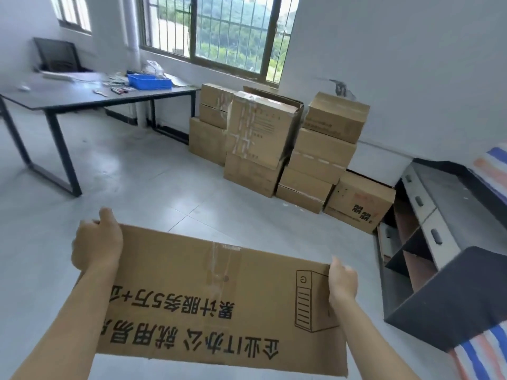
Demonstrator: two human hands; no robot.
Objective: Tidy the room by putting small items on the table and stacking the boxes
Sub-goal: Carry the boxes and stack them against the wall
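I carry a large brown cardboard box [219,297] with black printed characters and a computer-tower drawing, held low in front of me above the floor. My left hand [96,242] grips its far left corner, fingers curled over the edge. At the box's right edge my right hand [343,281] holds on the same way. Ahead, against the wall under the window, stand several stacked cardboard boxes [274,141]. A dark table [82,97] at the back left carries a blue tray [149,81], pens and other small items.
A dark grey cabinet [428,231] with drawer handles lies tipped at the right. Striped blue, white and orange fabric [491,163] shows at the right edge. A black monitor [57,54] stands on the table's far end. Grey tiled floor lies between me and the stacks.
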